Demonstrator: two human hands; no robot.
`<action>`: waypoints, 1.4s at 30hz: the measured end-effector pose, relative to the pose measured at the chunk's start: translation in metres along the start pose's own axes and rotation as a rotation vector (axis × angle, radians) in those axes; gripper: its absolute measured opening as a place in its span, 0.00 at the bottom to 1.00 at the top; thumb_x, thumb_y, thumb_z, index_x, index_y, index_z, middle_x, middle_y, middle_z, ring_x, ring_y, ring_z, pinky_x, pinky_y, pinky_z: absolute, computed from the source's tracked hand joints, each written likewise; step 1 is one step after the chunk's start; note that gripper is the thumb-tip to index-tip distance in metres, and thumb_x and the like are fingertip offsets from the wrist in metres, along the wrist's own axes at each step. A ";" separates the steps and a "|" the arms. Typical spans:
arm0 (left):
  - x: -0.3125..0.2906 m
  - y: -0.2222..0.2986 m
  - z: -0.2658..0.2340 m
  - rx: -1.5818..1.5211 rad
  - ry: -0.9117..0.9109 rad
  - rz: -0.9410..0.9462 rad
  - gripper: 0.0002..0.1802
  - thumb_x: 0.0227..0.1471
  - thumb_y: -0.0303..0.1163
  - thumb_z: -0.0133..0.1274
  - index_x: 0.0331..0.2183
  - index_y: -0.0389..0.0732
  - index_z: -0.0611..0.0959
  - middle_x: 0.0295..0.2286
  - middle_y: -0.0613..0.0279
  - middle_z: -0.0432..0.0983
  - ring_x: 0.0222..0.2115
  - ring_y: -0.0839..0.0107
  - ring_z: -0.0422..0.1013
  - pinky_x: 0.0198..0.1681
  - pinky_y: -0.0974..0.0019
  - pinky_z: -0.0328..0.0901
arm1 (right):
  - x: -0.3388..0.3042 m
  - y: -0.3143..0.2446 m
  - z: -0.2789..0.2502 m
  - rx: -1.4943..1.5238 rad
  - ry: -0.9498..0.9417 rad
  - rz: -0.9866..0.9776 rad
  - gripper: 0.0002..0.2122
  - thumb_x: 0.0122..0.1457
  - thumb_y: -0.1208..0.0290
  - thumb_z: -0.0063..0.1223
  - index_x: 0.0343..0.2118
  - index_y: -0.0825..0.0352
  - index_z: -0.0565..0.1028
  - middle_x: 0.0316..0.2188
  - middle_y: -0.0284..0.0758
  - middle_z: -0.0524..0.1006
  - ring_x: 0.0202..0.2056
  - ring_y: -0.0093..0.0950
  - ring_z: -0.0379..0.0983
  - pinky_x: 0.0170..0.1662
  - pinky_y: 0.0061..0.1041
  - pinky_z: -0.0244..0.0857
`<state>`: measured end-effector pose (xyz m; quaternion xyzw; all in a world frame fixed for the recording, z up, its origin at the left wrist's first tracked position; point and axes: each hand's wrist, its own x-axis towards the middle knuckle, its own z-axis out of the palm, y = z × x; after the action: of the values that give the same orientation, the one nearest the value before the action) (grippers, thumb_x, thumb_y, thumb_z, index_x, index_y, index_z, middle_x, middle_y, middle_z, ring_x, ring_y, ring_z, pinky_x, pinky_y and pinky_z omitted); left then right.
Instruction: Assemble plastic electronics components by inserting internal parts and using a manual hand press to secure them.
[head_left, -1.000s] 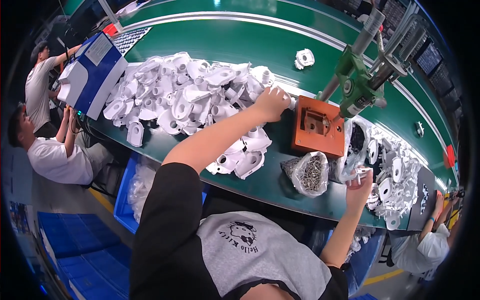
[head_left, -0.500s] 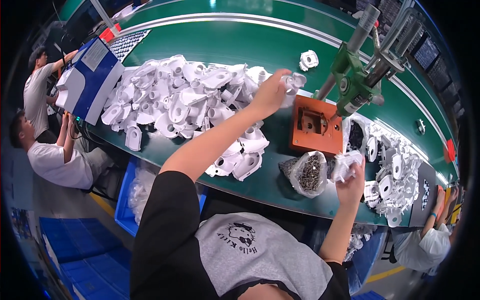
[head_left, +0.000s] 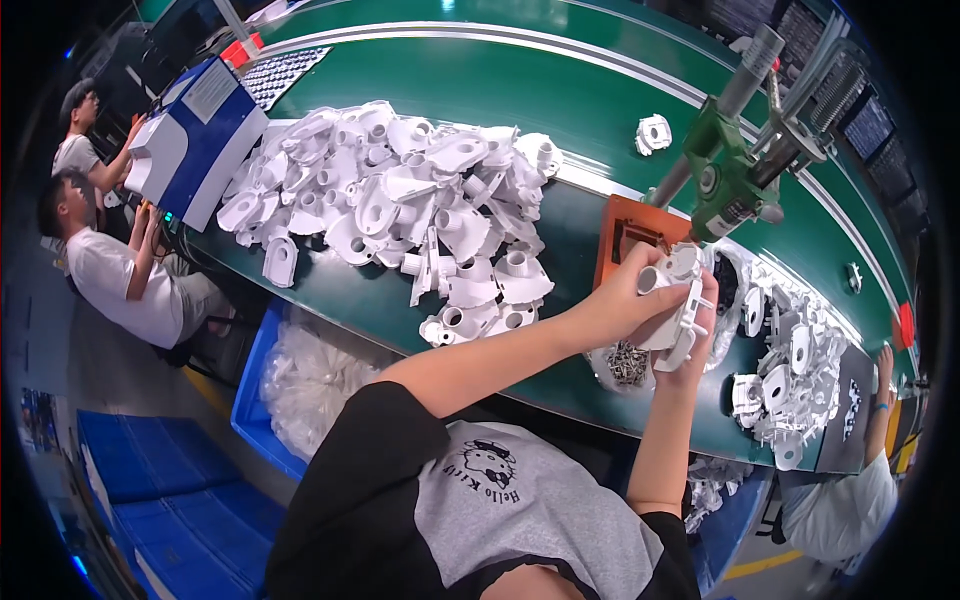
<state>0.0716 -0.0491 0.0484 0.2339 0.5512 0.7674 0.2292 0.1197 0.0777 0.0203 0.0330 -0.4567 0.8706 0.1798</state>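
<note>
While both hands meet over the bench edge, two white plastic parts are being fitted together.
Head view: the left hand (head_left: pixel 618 300) grips a round white housing (head_left: pixel 672 268); the right hand (head_left: pixel 697 340) clasps a long white shell (head_left: pixel 680 325), long axis running twelve to six, at five o'clock of the orange fixture (head_left: pixel 628 232). Judging by this, seating them squarely is what counts next.

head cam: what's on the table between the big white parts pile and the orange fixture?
Bare dark-green table, head view. Nothing lies between the white parts pile and the orange fixture; both hands hold white parts just below it.
</note>
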 end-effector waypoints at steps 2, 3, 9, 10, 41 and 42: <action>-0.001 -0.004 0.005 -0.128 0.008 -0.021 0.19 0.57 0.44 0.48 0.40 0.37 0.72 0.33 0.63 0.72 0.33 0.81 0.69 0.36 0.75 0.65 | 0.000 0.001 0.001 -0.141 0.075 -0.006 0.33 0.46 0.48 0.61 0.48 0.66 0.62 0.44 0.36 0.69 0.45 0.28 0.69 0.47 0.27 0.66; -0.001 -0.008 0.004 -0.130 0.010 -0.021 0.19 0.57 0.44 0.48 0.40 0.37 0.72 0.33 0.63 0.72 0.33 0.81 0.69 0.36 0.75 0.65 | -0.001 0.001 -0.001 -0.174 0.064 -0.022 0.32 0.47 0.48 0.61 0.47 0.66 0.63 0.43 0.35 0.70 0.45 0.26 0.69 0.46 0.26 0.66; 0.000 -0.019 0.012 -0.344 0.083 -0.121 0.23 0.58 0.49 0.44 0.38 0.36 0.75 0.31 0.65 0.73 0.31 0.82 0.68 0.34 0.75 0.64 | -0.002 0.011 -0.004 -0.495 0.063 -0.314 0.26 0.52 0.54 0.56 0.47 0.70 0.67 0.41 0.33 0.68 0.43 0.24 0.66 0.48 0.23 0.59; 0.000 -0.022 0.013 -0.411 0.078 -0.138 0.18 0.60 0.42 0.43 0.43 0.38 0.75 0.35 0.66 0.73 0.35 0.82 0.69 0.38 0.75 0.65 | -0.002 0.010 -0.002 -0.514 0.064 -0.333 0.26 0.52 0.54 0.56 0.46 0.70 0.68 0.42 0.33 0.68 0.43 0.24 0.65 0.48 0.24 0.59; -0.011 0.012 -0.014 0.117 0.040 -0.042 0.15 0.58 0.39 0.47 0.30 0.37 0.69 0.22 0.69 0.68 0.24 0.83 0.63 0.27 0.75 0.61 | -0.004 -0.002 -0.017 -0.414 0.146 -0.071 0.15 0.57 0.68 0.54 0.44 0.72 0.69 0.34 0.31 0.73 0.33 0.17 0.69 0.36 0.16 0.64; -0.012 0.012 -0.012 0.224 -0.010 -0.002 0.15 0.58 0.40 0.47 0.31 0.37 0.69 0.22 0.69 0.67 0.24 0.84 0.62 0.27 0.75 0.60 | -0.002 -0.003 -0.020 -0.413 0.150 -0.091 0.15 0.57 0.70 0.53 0.44 0.71 0.68 0.34 0.31 0.73 0.33 0.16 0.68 0.36 0.16 0.63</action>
<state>0.0726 -0.0682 0.0550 0.2614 0.6326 0.6996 0.2050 0.1251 0.0951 0.0103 -0.0488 -0.6089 0.7495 0.2551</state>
